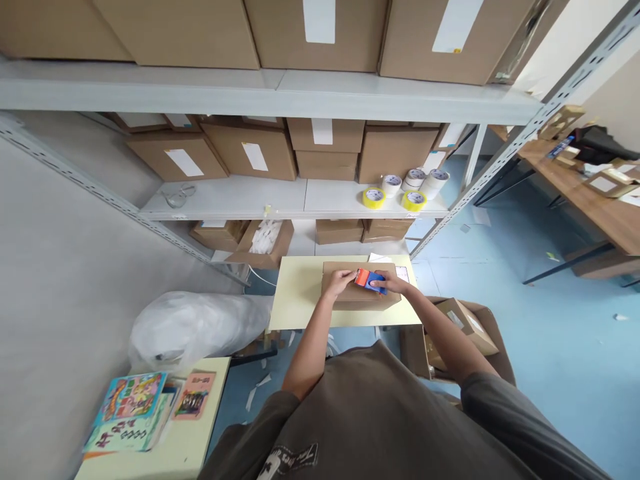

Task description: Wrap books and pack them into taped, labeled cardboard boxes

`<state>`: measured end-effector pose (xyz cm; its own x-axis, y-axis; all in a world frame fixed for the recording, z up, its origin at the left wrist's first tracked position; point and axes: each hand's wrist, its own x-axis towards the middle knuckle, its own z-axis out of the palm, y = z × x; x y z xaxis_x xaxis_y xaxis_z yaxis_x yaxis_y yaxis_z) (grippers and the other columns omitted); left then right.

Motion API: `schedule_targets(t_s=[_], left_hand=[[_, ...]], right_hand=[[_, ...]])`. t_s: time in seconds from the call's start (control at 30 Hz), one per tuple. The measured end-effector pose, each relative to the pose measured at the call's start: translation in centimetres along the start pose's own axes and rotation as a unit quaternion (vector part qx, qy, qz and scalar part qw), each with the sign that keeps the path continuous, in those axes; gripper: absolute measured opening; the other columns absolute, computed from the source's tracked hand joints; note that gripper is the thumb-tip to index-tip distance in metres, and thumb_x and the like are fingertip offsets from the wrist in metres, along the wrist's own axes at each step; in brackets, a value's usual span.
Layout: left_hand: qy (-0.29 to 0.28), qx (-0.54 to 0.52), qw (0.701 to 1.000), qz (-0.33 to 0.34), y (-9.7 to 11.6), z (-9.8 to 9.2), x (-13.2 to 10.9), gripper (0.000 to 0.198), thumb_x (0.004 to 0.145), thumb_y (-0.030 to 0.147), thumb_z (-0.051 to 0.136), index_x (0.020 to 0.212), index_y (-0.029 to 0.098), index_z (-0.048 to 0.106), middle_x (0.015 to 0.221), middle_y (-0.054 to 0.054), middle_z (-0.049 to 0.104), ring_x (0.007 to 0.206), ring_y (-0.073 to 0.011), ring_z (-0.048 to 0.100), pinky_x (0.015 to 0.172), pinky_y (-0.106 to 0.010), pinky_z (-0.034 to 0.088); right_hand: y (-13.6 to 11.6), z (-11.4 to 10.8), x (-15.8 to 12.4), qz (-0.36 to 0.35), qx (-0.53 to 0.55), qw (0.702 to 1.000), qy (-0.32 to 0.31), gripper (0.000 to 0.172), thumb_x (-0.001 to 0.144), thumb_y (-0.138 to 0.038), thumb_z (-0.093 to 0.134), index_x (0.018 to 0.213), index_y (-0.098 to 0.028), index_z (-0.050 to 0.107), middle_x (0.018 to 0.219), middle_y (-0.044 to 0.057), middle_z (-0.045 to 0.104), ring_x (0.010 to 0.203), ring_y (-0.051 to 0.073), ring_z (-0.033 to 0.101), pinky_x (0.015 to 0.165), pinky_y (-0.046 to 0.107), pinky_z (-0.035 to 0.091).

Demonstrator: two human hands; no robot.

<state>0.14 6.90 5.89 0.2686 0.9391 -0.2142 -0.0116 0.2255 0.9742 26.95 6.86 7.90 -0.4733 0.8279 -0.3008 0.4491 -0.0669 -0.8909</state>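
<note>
A closed brown cardboard box [345,299] lies on a small pale yellow table [300,300] in front of me. My left hand [339,280] rests flat on the box top, fingers stretched toward the middle. My right hand [389,283] grips a red and blue tape dispenser [369,279] that sits on the top of the box, close to the left fingertips. A white paper sheet [400,272] shows at the box's far right corner.
Metal shelves [280,199] behind the table hold cardboard boxes and several tape rolls [406,188]. A white plastic bag [195,327] lies at the left. Picture books [131,410] rest on a near table. An open carton [465,327] stands at the right.
</note>
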Motion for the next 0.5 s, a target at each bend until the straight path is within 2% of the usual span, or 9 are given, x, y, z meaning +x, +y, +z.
schedule_targets(t_s=[0.13, 0.23, 0.33, 0.4, 0.5], left_hand=[[0.036, -0.012, 0.999, 0.0, 0.6, 1.0, 0.0, 0.051, 0.071, 0.063, 0.087, 0.092, 0.016, 0.087, 0.098, -0.009, 0.083, 0.098, -0.0273, 0.072, 0.09, -0.035, 0.052], [0.037, -0.033, 0.999, -0.009, 0.5, 1.5, 0.2, 0.051, 0.071, 0.064, 0.088, 0.09, 0.016, 0.085, 0.097, -0.01, 0.083, 0.096, -0.027, 0.072, 0.09, -0.036, 0.052], [0.038, -0.079, 0.995, -0.038, 0.1, 1.9, 0.5, 0.057, 0.073, 0.066, 0.086, 0.096, 0.014, 0.084, 0.102, -0.013, 0.083, 0.096, -0.0266, 0.073, 0.088, -0.035, 0.053], [0.044, -0.103, 0.992, -0.061, -0.1, 2.0, 0.6, 0.061, 0.078, 0.071, 0.08, 0.101, 0.014, 0.083, 0.103, -0.015, 0.082, 0.097, -0.0263, 0.074, 0.085, -0.034, 0.053], [0.047, -0.123, 0.986, -0.103, 0.0, 1.7, 0.6, 0.073, 0.085, 0.081, 0.064, 0.097, 0.012, 0.083, 0.096, -0.017, 0.081, 0.094, -0.0263, 0.075, 0.082, -0.034, 0.053]], right_hand=[[0.6, -0.3, -0.1, -0.009, 0.029, 1.0, -0.007, 0.057, 0.077, -0.074, 0.08, 0.096, -0.022, 0.071, 0.086, 0.002, 0.069, 0.083, 0.022, 0.063, 0.074, 0.033, 0.052], [1.0, -0.5, -0.1, -0.008, 0.058, 0.998, -0.017, 0.06, 0.075, -0.074, 0.082, 0.1, -0.021, 0.072, 0.089, 0.003, 0.071, 0.085, 0.023, 0.065, 0.075, 0.033, 0.052], [1.4, -0.7, 0.1, -0.014, 0.072, 0.997, -0.022, 0.061, 0.074, -0.075, 0.082, 0.098, -0.02, 0.072, 0.089, 0.003, 0.071, 0.084, 0.022, 0.065, 0.075, 0.034, 0.053], [1.6, -0.8, 0.3, -0.018, 0.073, 0.997, -0.02, 0.06, 0.073, -0.076, 0.082, 0.094, -0.021, 0.071, 0.087, 0.002, 0.07, 0.082, 0.022, 0.064, 0.075, 0.034, 0.052], [1.9, -0.7, 0.7, -0.026, 0.065, 0.997, -0.016, 0.058, 0.074, -0.075, 0.081, 0.089, -0.021, 0.068, 0.083, 0.001, 0.067, 0.08, 0.021, 0.063, 0.074, 0.033, 0.05]])
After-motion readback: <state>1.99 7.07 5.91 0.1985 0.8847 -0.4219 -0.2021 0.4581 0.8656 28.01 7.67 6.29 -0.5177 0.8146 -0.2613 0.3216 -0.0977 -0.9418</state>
